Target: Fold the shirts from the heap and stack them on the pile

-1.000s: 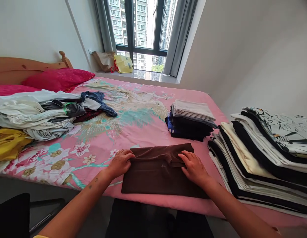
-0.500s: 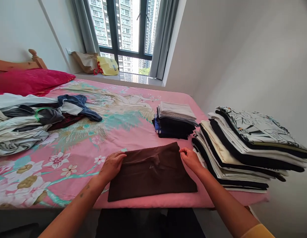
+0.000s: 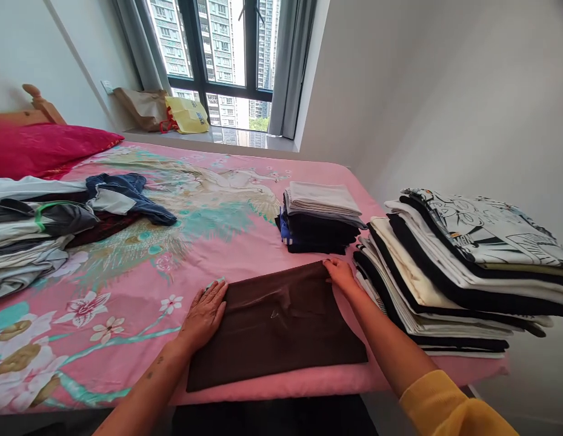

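**Hands on a folded dark brown cloth at the near edge of the bed**

A dark brown folded garment (image 3: 276, 327) lies flat near the near edge of the bed (image 3: 258, 263), on a pink floral duvet. The left hand (image 3: 203, 315) rests palm down along its left edge, fingers (image 3: 213, 297) slightly spread. The right hand (image 3: 340, 274) is at the far right corner, its fingers (image 3: 331, 266) pressed together on the edge; whether they pinch the cloth cannot be told. A yellow sleeve (image 3: 445, 406) covers the right arm at the near right.

Just far of the brown garment sits a neat stack of folded clothes (image 3: 320, 221), pale on top and dark beneath, with some blue showing. To the right, a taller stack of folded garments (image 3: 449, 278) with a black-and-white print on top stands near the right hand, its right side overhanging the bed's edge. A loose heap of clothes (image 3: 36, 230) lies at the left, cut off by the frame, below a red pillow (image 3: 45, 148).

On the far windowsill (image 3: 231, 138) stand a brown paper bag (image 3: 140, 109) and a yellow bag (image 3: 187, 115); their contents are hidden.
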Available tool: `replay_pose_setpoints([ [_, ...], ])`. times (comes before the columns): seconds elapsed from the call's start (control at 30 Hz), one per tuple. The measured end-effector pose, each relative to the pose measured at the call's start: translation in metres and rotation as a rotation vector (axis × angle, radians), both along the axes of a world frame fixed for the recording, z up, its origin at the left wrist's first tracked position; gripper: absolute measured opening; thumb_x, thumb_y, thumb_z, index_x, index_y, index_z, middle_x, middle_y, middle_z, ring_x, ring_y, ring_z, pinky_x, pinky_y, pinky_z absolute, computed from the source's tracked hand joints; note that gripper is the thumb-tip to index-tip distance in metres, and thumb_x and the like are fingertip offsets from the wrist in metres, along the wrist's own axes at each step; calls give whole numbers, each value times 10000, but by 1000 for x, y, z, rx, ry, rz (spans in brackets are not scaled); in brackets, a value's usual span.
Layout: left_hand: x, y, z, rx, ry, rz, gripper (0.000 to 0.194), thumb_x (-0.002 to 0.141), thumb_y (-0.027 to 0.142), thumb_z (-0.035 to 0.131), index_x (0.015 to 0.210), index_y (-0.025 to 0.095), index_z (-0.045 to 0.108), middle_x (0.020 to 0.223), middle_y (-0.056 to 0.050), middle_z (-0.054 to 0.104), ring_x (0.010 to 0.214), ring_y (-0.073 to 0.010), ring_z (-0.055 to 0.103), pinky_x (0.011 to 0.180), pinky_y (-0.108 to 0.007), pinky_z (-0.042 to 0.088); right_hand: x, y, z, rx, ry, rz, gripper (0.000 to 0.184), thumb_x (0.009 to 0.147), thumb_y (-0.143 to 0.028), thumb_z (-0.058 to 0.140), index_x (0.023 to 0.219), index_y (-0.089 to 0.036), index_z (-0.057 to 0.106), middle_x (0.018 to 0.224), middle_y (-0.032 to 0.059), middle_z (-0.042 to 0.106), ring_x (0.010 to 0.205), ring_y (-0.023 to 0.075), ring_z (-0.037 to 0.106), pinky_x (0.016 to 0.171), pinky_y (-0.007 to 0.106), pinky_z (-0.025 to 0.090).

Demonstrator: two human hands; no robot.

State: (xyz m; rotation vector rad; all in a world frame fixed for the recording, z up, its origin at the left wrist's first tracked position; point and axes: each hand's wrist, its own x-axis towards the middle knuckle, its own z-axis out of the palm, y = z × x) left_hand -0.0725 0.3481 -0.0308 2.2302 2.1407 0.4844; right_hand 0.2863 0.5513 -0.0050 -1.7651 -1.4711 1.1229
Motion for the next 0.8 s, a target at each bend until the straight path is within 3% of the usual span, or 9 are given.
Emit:
replay_pose_setpoints([
  [0.23, -1, 3, -3, -27, -14, 13, 491, 928, 321, 293, 1400, 210, 365, 1462, -39, 365, 1369, -192, 275, 1116, -442, 207, 3, -9, 8, -188, 210, 25, 287, 782, -445, 610, 847, -165, 592, 698, 20, 612, 525, 106, 552, 499, 248, 536],
  [0.4, -2, 6, -5, -6, -15, -1, 506, 919, 349, 315, 1406, 217, 356, 1459, -42, 373, 1371, -201, 272, 1119, -446, 192, 2, -8, 14, -215, 224, -5, 265, 816, -415, 599, 853, -153, 585, 655, 4, 589, 449, 71, 497, 418, 190, 475],
  [0.53, -3, 8, -7, 13, -17, -3, 506, 911, 346, 322, 1396, 211, 376, 1442, -59, 400, 1364, -212, 288, 1113, -459, 200, 11, -18, 17, -291, 262, 73, 374, 788, -523, 606, 867, -157, 603, 718, 26, 620, 467, 85, 552, 368, 167, 414],
  [0.6, -5, 10, -7, 11, -28, 0, 497, 906, 343, 327, 1383, 220, 396, 1435, -62, 411, 1358, -217, 301, 1106, -466, 212, 17, -24, 18, -327, 264, 103, 350, 757, -492, 657, 831, -155, 598, 739, 25, 624, 433, 73, 535, 327, 153, 352],
  [0.7, -2, 13, 3, 3, -54, 37, 465, 890, 334, 349, 1327, 227, 466, 1400, -75, 461, 1324, -240, 363, 1077, -489, 260, 20, -27, 19, -351, 256, 105, 291, 765, -424, 672, 800, -151, 577, 729, 14, 617, 382, 46, 481, 319, 151, 328],
  [0.8, 28, 14, 30, 85, -79, 61, 402, 866, 359, 417, 1214, 212, 554, 1295, -100, 559, 1226, -263, 475, 1033, -485, 329, 18, -26, 20, -358, 246, 87, 339, 786, -483, 627, 826, -150, 579, 705, 18, 610, 391, 58, 493, 344, 168, 371],
])
